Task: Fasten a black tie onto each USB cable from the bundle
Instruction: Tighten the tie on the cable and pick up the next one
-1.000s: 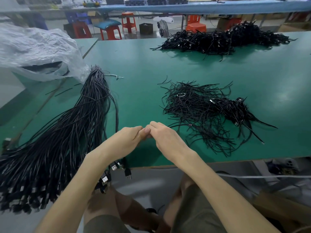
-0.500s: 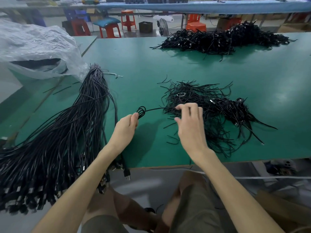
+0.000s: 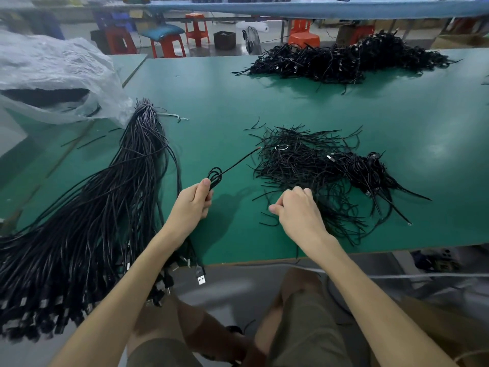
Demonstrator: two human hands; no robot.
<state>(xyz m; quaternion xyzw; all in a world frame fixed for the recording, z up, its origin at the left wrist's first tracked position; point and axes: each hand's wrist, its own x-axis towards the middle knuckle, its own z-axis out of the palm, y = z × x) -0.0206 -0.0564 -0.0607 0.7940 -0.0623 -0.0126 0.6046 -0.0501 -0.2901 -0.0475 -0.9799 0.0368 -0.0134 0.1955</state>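
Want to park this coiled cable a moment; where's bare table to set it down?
Bare green table runs between the cable bundle and the tie pile, ahead of the left hand holding the coiled cable. A wider band lies between that pile and the far cable heap. Crowded: left side, under bundle and plastic bag.

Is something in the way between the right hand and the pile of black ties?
Nothing visible is. The right hand is at the near edge of the tie pile, fingers curled over loose ties. Between it and the coiled cable in the left hand lies only green table and a stray tie.
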